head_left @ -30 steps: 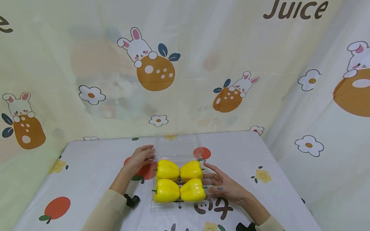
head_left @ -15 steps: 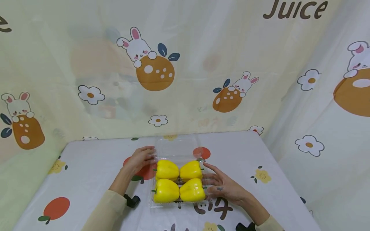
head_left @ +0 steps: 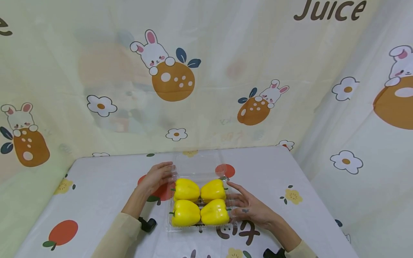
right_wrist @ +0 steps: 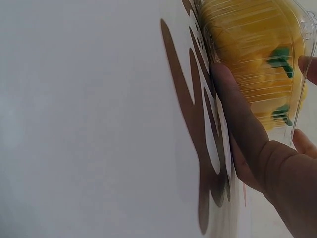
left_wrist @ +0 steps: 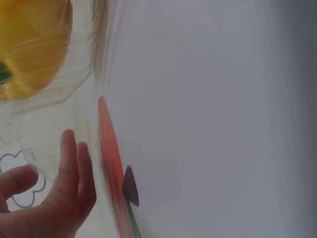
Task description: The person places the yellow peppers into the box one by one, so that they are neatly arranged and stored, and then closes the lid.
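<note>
A clear plastic clamshell box (head_left: pixel 170 223) stands on the table with several yellow bell peppers (head_left: pixel 187 190) in it, set in two rows. Its transparent lid (head_left: pixel 198 163) is raised and leans away at the back. My left hand (head_left: pixel 157 178) is at the left edge of the lid, near the hinge. In the left wrist view its fingers (left_wrist: pixel 68 166) are extended and overlap the lid, the thumb apart from them. My right hand (head_left: pixel 250 208) rests along the box's right side, fingers spread. The right wrist view shows the thumb (right_wrist: pixel 237 106) lying against the low side wall, fingertips at the rim.
A white printed cloth (head_left: pixel 106 186) covers the table. A patterned curtain (head_left: pixel 206 118) hangs along the back and both sides. Black wrist mounts (head_left: pixel 148 225) sit at both sleeves.
My left fingertips have shifted very slightly to the right over the lid's edge. The right hand, the box and the peppers stay where they were.
</note>
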Demonstrator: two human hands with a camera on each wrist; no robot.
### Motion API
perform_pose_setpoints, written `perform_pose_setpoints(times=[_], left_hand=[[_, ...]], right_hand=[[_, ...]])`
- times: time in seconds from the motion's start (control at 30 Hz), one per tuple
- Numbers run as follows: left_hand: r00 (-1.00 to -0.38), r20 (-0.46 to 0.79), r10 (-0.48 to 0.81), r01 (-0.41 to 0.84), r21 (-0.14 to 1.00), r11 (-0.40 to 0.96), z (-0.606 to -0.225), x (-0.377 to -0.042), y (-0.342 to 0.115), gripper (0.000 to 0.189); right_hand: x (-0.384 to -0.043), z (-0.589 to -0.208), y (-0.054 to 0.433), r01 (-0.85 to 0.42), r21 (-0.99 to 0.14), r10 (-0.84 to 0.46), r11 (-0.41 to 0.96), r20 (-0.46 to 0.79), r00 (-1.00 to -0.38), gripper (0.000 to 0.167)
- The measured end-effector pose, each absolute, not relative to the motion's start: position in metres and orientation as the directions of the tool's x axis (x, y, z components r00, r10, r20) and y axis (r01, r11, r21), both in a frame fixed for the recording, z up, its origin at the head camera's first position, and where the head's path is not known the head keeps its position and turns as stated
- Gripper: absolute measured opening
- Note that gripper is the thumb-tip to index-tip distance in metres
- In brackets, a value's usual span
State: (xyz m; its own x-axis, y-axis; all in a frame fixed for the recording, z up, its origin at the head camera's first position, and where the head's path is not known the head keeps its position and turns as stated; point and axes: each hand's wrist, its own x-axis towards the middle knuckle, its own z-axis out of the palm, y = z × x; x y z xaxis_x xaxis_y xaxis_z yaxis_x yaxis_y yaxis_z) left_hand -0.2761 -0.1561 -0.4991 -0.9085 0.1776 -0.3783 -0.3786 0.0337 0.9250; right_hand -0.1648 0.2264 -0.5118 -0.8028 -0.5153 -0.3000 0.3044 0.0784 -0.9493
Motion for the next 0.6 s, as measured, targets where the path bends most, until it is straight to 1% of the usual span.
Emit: perform_pose_setpoints(times=[0.6], left_hand=[[-0.934,-0.276,0.227,-0.281,0.96,0.012,-0.4976,-0.2709,-0.1627,0.057]], right_hand=[[-0.1653,-0.5125,0.2266,0.292,-0.953,-0.527,0.077,-0.288,-0.8,0.1]])
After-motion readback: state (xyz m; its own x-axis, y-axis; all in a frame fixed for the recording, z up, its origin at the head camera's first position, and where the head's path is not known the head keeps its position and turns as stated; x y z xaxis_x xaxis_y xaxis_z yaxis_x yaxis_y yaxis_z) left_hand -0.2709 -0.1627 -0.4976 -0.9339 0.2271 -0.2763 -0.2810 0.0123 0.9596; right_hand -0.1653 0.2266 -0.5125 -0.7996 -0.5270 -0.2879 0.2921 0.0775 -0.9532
